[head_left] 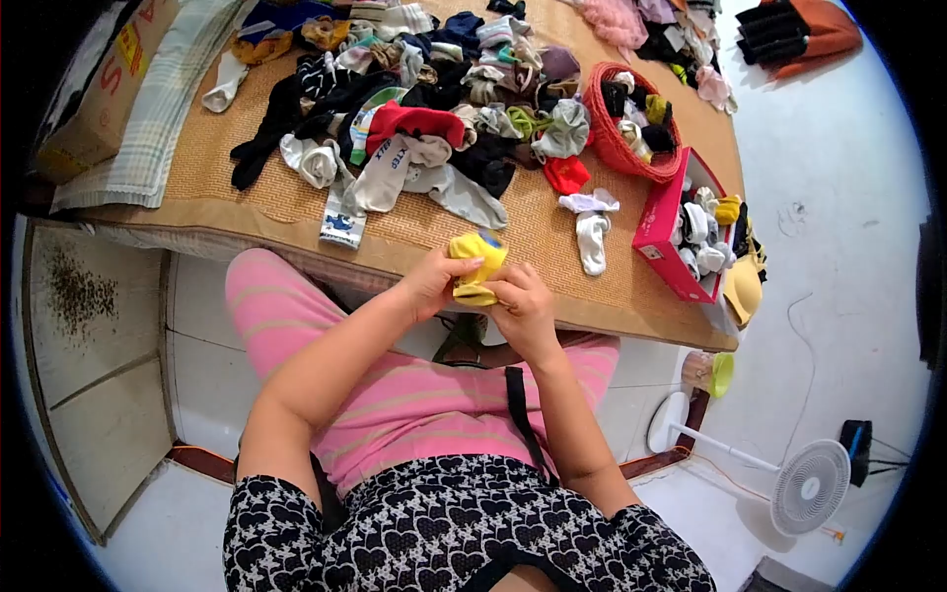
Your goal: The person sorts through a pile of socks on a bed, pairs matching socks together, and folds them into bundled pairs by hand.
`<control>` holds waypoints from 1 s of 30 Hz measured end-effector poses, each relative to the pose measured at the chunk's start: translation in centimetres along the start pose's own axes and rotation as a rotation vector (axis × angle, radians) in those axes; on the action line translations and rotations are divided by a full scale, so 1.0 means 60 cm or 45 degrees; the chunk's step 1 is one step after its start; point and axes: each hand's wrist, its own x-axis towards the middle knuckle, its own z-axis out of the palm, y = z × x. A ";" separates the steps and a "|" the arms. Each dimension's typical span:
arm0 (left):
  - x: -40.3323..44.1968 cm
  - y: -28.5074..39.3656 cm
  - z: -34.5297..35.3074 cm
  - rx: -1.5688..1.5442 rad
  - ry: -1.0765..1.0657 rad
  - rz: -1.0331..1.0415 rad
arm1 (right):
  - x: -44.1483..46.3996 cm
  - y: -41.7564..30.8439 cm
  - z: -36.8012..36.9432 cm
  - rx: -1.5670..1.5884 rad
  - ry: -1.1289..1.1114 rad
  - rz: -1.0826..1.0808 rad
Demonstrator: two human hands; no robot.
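Note:
Both of my hands grip a bunched yellow sock [472, 259] just above the front edge of the bed. My left hand [431, 281] has its thumb pressed on the sock's left side. On the right side, the fingers of my right hand [523, 301] pinch its lower edge. A blue patch shows at the top of the sock. A large heap of mixed socks [434, 148] lies beyond my hands on the woven mat. Closer by, a white sock [592, 237] lies to the right and a patterned sock [342, 219] to the left.
A red basket [595, 113] and a pink box [663, 212], both with rolled socks, stand on the right. A yellow bra cup [742, 292] hangs at the bed's corner. A white fan [809, 486] stands on the floor at right. A cardboard box [109, 84] sits at far left.

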 end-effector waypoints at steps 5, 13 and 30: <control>0.003 -0.003 -0.002 0.022 -0.149 0.102 | -0.014 0.011 0.017 0.281 0.008 0.374; 0.011 -0.014 -0.005 0.178 -0.133 0.138 | -0.022 0.018 0.026 0.405 0.119 0.733; 0.015 -0.010 -0.007 0.024 -0.239 0.102 | -0.027 0.047 0.033 0.545 -0.030 0.880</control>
